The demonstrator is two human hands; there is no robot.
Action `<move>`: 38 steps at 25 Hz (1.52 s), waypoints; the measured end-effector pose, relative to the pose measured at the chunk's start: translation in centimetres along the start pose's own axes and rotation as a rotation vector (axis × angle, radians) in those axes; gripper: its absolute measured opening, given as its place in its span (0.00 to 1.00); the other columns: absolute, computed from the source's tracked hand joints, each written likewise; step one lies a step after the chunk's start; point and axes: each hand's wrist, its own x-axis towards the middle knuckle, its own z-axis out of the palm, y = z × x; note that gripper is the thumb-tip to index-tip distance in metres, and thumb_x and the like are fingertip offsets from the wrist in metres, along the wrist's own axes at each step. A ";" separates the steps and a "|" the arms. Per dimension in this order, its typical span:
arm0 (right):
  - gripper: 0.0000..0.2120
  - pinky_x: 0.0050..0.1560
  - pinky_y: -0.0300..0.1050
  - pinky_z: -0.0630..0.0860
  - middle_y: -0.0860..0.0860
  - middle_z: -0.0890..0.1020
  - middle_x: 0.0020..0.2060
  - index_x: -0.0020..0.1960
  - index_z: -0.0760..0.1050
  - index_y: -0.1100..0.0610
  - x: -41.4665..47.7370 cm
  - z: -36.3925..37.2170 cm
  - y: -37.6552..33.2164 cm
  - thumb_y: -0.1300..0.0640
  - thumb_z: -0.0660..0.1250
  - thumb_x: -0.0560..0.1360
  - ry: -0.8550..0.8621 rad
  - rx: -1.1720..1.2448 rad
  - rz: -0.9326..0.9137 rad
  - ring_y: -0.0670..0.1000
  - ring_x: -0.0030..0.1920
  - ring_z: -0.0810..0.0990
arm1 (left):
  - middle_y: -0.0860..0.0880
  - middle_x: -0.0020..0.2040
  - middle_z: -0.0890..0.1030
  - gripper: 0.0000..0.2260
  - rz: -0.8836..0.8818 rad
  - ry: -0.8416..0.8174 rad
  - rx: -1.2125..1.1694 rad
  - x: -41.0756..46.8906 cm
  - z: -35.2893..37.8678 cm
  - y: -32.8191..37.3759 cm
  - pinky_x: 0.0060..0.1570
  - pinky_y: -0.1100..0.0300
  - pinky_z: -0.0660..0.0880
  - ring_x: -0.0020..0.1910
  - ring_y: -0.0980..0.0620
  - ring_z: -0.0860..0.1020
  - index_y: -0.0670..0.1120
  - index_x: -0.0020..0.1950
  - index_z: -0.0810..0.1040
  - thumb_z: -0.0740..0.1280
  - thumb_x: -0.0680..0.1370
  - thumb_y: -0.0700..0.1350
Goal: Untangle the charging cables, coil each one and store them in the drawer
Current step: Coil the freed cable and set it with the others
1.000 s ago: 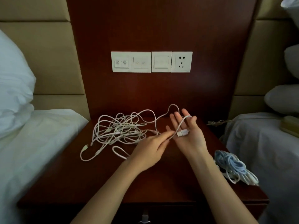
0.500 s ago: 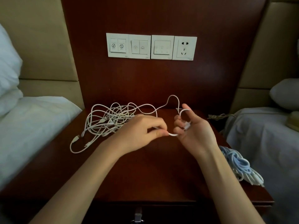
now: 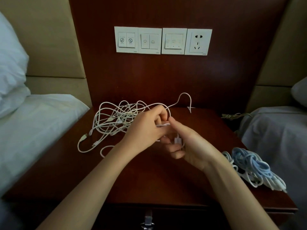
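A tangle of white charging cables [image 3: 114, 120] lies at the back left of the dark wooden nightstand [image 3: 149, 183]. One white cable [image 3: 182, 98] rises out of it in a loop toward my hands. My left hand [image 3: 146, 128] pinches this cable just in front of the tangle. My right hand [image 3: 186, 143] curls round the same cable, with its white plug [image 3: 177, 139] in the palm and the thumb on the strand. A bundle of pale blue and white cables [image 3: 252, 168] rests on the nightstand's right edge. The drawer handle [image 3: 147, 220] shows at the bottom, and the drawer is closed.
White bedding [image 3: 33, 130] borders the nightstand on the left, grey-white bedding [image 3: 279, 135] on the right. A switch and socket panel [image 3: 163, 41] sits on the wooden back wall. A thin brown cord [image 3: 232, 115] lies at the back right corner.
My right hand has turned over and closed round the cable and plug. My left hand has moved right and up along the cable, winding it. The view has shifted closer.
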 end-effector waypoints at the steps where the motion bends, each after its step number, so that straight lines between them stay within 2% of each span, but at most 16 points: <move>1: 0.14 0.23 0.32 0.52 0.47 0.68 0.30 0.52 0.71 0.56 -0.1 -0.1 0.0 0.46 0.57 0.77 -0.027 -0.034 -0.018 0.42 0.26 0.59 | 0.54 0.25 0.75 0.06 -0.021 -0.030 -0.034 0.1 -0.2 -0.1 0.31 0.59 0.72 0.25 0.58 0.74 0.48 0.41 0.74 0.71 0.72 0.45; 3: 0.09 0.21 0.31 0.56 0.48 0.71 0.30 0.55 0.69 0.60 -0.3 -0.4 0.1 0.57 0.57 0.79 -0.089 -0.033 -0.058 0.41 0.24 0.61 | 0.52 0.30 0.78 0.04 -0.041 -0.154 -0.171 0.3 -1.0 0.0 0.33 0.62 0.73 0.30 0.56 0.77 0.47 0.43 0.76 0.70 0.74 0.43; 5: 0.08 0.21 0.32 0.66 0.51 0.76 0.32 0.56 0.69 0.64 -0.4 -0.6 0.2 0.63 0.56 0.79 -0.130 -0.002 -0.064 0.41 0.23 0.65 | 0.49 0.38 0.80 0.01 0.004 -0.257 -0.242 0.3 -1.7 0.3 0.39 0.64 0.75 0.37 0.56 0.79 0.46 0.46 0.78 0.68 0.75 0.42; 7: 0.10 0.28 0.37 0.76 0.55 0.81 0.36 0.58 0.70 0.62 -0.5 -0.8 0.3 0.64 0.56 0.78 -0.156 0.005 -0.062 0.43 0.25 0.73 | 0.48 0.41 0.81 0.01 0.031 -0.244 -0.212 0.2 -1.8 0.5 0.43 0.61 0.76 0.40 0.55 0.80 0.46 0.46 0.78 0.67 0.76 0.41; 9: 0.13 0.39 0.42 0.81 0.58 0.83 0.42 0.60 0.71 0.61 -0.6 -1.3 0.1 0.63 0.60 0.75 -0.186 -0.020 -0.043 0.48 0.35 0.82 | 0.48 0.40 0.82 0.03 0.024 -0.190 -0.175 0.2 -1.7 0.9 0.44 0.57 0.77 0.40 0.52 0.80 0.48 0.43 0.78 0.67 0.76 0.41; 11: 0.16 0.44 0.44 0.81 0.59 0.84 0.46 0.59 0.73 0.61 -0.6 -1.6 -0.3 0.60 0.62 0.73 -0.219 -0.032 -0.011 0.51 0.43 0.84 | 0.50 0.38 0.82 0.05 0.046 -0.177 -0.153 0.2 -1.8 1.4 0.41 0.58 0.77 0.38 0.53 0.81 0.49 0.41 0.78 0.67 0.77 0.41; 12: 0.15 0.41 0.42 0.81 0.58 0.84 0.45 0.58 0.74 0.61 -0.6 -1.5 -0.4 0.59 0.63 0.72 -0.227 0.012 0.004 0.51 0.42 0.84 | 0.52 0.35 0.81 0.06 0.061 -0.187 -0.139 0.2 -1.9 1.7 0.37 0.62 0.76 0.34 0.56 0.79 0.51 0.41 0.77 0.67 0.77 0.41; 15: 0.15 0.22 0.31 0.69 0.54 0.80 0.36 0.55 0.72 0.63 -0.4 -0.6 -0.4 0.55 0.62 0.73 -0.188 0.188 0.022 0.43 0.27 0.74 | 0.57 0.27 0.78 0.07 0.038 -0.204 -0.111 0.0 -1.8 2.0 0.29 0.69 0.69 0.25 0.61 0.75 0.51 0.39 0.76 0.66 0.77 0.42; 18: 0.14 0.19 0.29 0.55 0.49 0.70 0.27 0.55 0.68 0.59 -0.1 -0.2 -0.1 0.52 0.61 0.73 -0.170 0.135 -0.016 0.40 0.22 0.62 | 0.50 0.32 0.80 0.06 -0.004 -0.136 -0.175 0.0 -1.4 1.8 0.31 0.65 0.73 0.29 0.58 0.78 0.47 0.39 0.78 0.66 0.77 0.44; 21: 0.10 0.19 0.30 0.53 0.47 0.67 0.24 0.47 0.70 0.61 -0.4 -0.3 -0.6 0.53 0.58 0.78 -0.161 0.015 -0.097 0.40 0.22 0.59 | 0.52 0.29 0.76 0.12 -0.035 -0.097 -0.305 0.2 -1.8 1.4 0.31 0.68 0.71 0.29 0.60 0.74 0.44 0.39 0.77 0.61 0.80 0.44; 24: 0.13 0.19 0.31 0.55 0.49 0.69 0.24 0.46 0.70 0.63 -0.3 -0.4 -0.9 0.57 0.51 0.81 0.007 0.011 -0.188 0.41 0.22 0.60 | 0.55 0.34 0.79 0.06 -0.008 -0.210 -0.320 0.0 -1.9 1.4 0.42 0.67 0.74 0.37 0.60 0.78 0.48 0.48 0.76 0.60 0.80 0.44; 26: 0.16 0.22 0.33 0.61 0.51 0.72 0.26 0.46 0.71 0.64 0.0 -0.4 -0.6 0.56 0.49 0.83 0.153 -0.076 -0.254 0.43 0.24 0.65 | 0.54 0.35 0.80 0.07 0.030 -0.266 -0.265 -0.1 -1.3 1.4 0.46 0.67 0.73 0.40 0.58 0.80 0.50 0.53 0.72 0.59 0.80 0.40; 29: 0.20 0.29 0.36 0.69 0.52 0.76 0.32 0.47 0.75 0.63 0.2 -0.3 -0.2 0.53 0.49 0.82 0.305 -0.122 -0.343 0.46 0.30 0.73 | 0.54 0.35 0.76 0.08 0.044 -0.182 -0.150 0.1 -0.8 1.1 0.40 0.63 0.72 0.35 0.58 0.76 0.52 0.51 0.69 0.57 0.81 0.39; 32: 0.19 0.41 0.35 0.76 0.51 0.82 0.41 0.57 0.75 0.58 0.4 -0.8 -0.2 0.52 0.48 0.82 0.345 0.096 -0.433 0.44 0.41 0.81 | 0.54 0.36 0.77 0.06 0.063 -0.171 -0.051 0.1 -0.7 0.7 0.40 0.59 0.70 0.36 0.54 0.75 0.49 0.46 0.71 0.58 0.81 0.42; 35: 0.19 0.57 0.44 0.74 0.49 0.83 0.50 0.59 0.74 0.50 0.8 -1.5 -0.2 0.47 0.46 0.81 0.344 0.318 -0.451 0.47 0.55 0.80 | 0.56 0.31 0.75 0.08 0.086 -0.221 -0.060 -0.4 0.3 0.7 0.41 0.56 0.71 0.34 0.55 0.76 0.47 0.45 0.70 0.56 0.82 0.44; 38: 0.20 0.53 0.46 0.75 0.47 0.85 0.44 0.57 0.73 0.52 0.8 -1.7 -0.4 0.47 0.44 0.82 0.352 0.564 -0.457 0.46 0.49 0.83 | 0.52 0.29 0.72 0.04 0.102 -0.243 0.000 -0.7 1.2 0.5 0.35 0.51 0.70 0.28 0.54 0.72 0.53 0.52 0.69 0.55 0.82 0.48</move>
